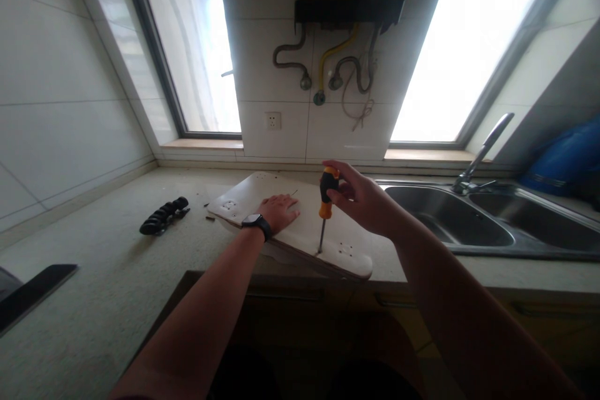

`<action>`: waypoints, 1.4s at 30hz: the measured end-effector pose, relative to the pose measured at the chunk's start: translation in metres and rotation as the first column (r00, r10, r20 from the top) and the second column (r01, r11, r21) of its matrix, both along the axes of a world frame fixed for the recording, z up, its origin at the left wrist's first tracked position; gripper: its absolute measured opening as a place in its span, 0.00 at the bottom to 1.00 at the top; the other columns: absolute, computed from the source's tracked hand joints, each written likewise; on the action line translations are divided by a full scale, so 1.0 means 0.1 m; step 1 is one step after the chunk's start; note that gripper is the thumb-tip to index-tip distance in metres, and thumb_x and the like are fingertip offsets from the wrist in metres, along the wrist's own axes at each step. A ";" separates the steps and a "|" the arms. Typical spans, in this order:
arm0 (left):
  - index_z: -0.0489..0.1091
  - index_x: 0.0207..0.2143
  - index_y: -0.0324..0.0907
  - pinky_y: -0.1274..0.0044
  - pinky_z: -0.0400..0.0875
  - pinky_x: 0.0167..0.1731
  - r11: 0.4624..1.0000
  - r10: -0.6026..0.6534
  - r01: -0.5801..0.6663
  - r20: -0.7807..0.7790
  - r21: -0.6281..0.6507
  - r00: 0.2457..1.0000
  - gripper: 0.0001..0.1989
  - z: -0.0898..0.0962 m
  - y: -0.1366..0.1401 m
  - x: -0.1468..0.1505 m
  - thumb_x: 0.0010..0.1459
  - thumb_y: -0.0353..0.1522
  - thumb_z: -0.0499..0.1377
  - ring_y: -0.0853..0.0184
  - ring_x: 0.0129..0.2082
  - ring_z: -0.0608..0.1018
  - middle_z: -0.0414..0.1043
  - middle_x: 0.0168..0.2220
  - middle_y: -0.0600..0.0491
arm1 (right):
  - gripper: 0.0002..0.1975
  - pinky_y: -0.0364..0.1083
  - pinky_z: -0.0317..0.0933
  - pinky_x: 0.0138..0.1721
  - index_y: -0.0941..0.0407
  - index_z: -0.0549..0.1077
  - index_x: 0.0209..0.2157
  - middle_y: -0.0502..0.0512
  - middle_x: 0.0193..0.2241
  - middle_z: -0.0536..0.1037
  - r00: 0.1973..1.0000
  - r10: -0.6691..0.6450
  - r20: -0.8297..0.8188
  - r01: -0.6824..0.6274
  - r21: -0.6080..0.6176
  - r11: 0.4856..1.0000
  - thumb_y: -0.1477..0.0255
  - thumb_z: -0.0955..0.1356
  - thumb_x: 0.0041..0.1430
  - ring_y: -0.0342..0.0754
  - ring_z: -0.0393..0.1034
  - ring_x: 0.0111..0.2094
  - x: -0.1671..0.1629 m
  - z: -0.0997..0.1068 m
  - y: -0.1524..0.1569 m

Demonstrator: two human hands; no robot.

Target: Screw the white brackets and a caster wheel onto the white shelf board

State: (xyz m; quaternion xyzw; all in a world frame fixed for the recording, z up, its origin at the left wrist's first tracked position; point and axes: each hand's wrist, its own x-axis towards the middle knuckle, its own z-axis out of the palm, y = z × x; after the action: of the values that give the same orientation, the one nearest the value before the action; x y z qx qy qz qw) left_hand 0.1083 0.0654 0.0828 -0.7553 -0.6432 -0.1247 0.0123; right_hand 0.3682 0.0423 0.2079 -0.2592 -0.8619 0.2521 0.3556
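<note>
A white flat panel (304, 219) with rounded corners and small groups of holes lies on the counter, its near right end close to the front edge. My left hand (277, 211), a dark watch on its wrist, rests flat on the panel with fingers spread. In my right hand (356, 190) is a screwdriver (325, 195) with an orange and black handle, held nearly upright. Its tip meets the panel near the front edge, left of a cluster of holes. Whether a screw sits under the tip is too small to tell.
On the counter (126, 262) to the left lies a black ribbed object (164, 215), with small dark bits near the panel. A dark flat object (37, 294) is at the far left. The double sink (440, 215) and its faucet (482, 153) stand to the right, a blue item (562, 156) beyond.
</note>
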 end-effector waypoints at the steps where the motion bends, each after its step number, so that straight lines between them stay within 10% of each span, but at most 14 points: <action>1: 0.64 0.63 0.51 0.62 0.56 0.64 1.000 0.001 -0.001 0.000 -0.001 1.000 0.28 0.00 0.00 0.00 0.66 0.51 0.47 0.59 0.64 0.63 0.59 0.65 0.54 | 0.28 0.44 0.66 0.32 0.51 0.59 0.64 0.59 0.46 0.74 1.000 0.002 -0.001 -0.002 -0.001 1.000 0.68 0.66 0.63 0.43 0.73 0.33 0.00 0.00 0.00; 10: 0.64 0.63 0.52 0.62 0.55 0.64 1.000 0.003 -0.003 -0.006 -0.010 1.000 0.28 -0.01 0.02 -0.01 0.66 0.51 0.47 0.59 0.65 0.62 0.59 0.66 0.52 | 0.27 0.45 0.68 0.33 0.50 0.61 0.62 0.59 0.48 0.74 1.000 -0.017 0.000 0.017 -0.017 1.000 0.67 0.68 0.63 0.44 0.74 0.34 0.04 0.01 -0.01; 20: 0.63 0.63 0.51 0.64 0.54 0.64 1.000 -0.003 0.003 -0.008 -0.002 1.000 0.29 -0.02 0.02 -0.01 0.66 0.51 0.46 0.59 0.65 0.62 0.58 0.66 0.52 | 0.23 0.45 0.65 0.29 0.57 0.62 0.49 0.55 0.35 0.74 0.969 -0.245 -0.015 0.241 0.248 0.938 0.61 0.71 0.59 0.44 0.70 0.30 0.00 -0.03 0.02; 29: 0.62 0.64 0.51 0.64 0.53 0.65 1.000 -0.011 0.011 -0.008 -0.009 1.000 0.29 -0.02 0.02 -0.02 0.67 0.52 0.45 0.59 0.65 0.62 0.59 0.66 0.53 | 0.27 0.48 0.71 0.42 0.51 0.58 0.62 0.60 0.55 0.69 0.999 0.005 -0.052 -0.007 -0.030 1.000 0.72 0.65 0.63 0.48 0.73 0.43 0.01 -0.07 0.08; 42: 0.63 0.63 0.51 0.63 0.55 0.64 1.000 0.000 0.000 -0.008 -0.014 1.000 0.29 0.00 0.02 0.00 0.66 0.52 0.46 0.59 0.65 0.62 0.58 0.66 0.52 | 0.27 0.49 0.72 0.43 0.49 0.60 0.62 0.57 0.48 0.74 0.999 -0.002 -0.041 0.001 -0.010 1.000 0.69 0.68 0.63 0.47 0.74 0.40 0.01 -0.03 0.03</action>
State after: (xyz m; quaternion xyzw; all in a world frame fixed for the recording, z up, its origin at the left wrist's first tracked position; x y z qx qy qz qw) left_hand 0.1078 0.0674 0.0827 -0.7558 -0.6441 -0.1172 0.0095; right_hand 0.3696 0.0455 0.2049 -0.2563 -0.8531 0.2612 0.3720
